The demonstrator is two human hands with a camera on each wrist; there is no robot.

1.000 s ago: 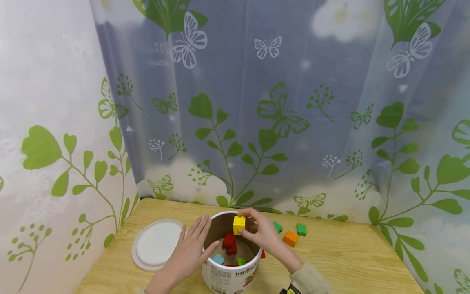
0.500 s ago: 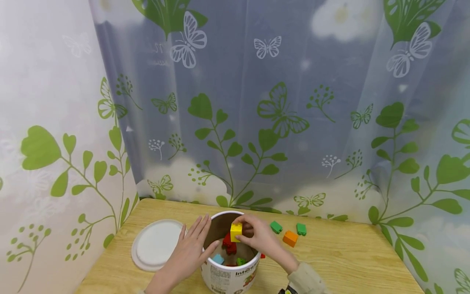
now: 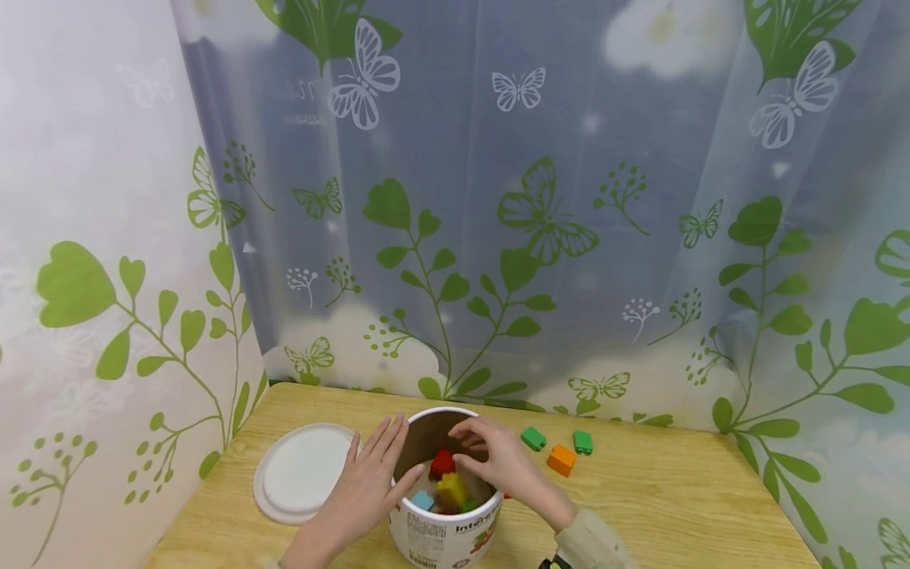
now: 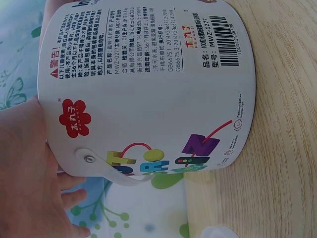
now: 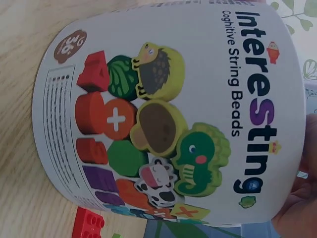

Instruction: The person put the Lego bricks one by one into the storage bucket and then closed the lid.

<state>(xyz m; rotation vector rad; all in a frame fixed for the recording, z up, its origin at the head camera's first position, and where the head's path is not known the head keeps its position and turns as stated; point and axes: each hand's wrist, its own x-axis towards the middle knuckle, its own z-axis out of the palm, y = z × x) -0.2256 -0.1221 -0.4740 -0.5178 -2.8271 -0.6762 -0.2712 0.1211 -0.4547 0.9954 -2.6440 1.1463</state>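
Note:
A white printed bucket point(image 3: 441, 544) stands at the table's front middle, its mouth up. Inside it a yellow building block point(image 3: 450, 490), slightly blurred, is seen below a red block point(image 3: 443, 461) and between a light blue block point(image 3: 423, 499) and a green one point(image 3: 468, 505). My right hand point(image 3: 501, 460) is over the right side of the rim, thumb and fingers apart with nothing between them. On the left, my left hand point(image 3: 373, 478) lies with straight fingers against the rim. In the left wrist view that hand touches the bucket's wall point(image 4: 148, 99).
The round white lid point(image 3: 306, 474) lies left of the bucket. To the right are a green block point(image 3: 533, 438), another green block point(image 3: 583, 442) and an orange block point(image 3: 562, 460). A red block point(image 5: 88, 224) sits beside the bucket. A patterned curtain point(image 3: 469, 237) hangs behind the table point(image 3: 661, 498).
My right hand lowered the yellow block into the bucket's mouth and let it go. The yellow block is now lower, inside the bucket. My left hand has stayed in place.

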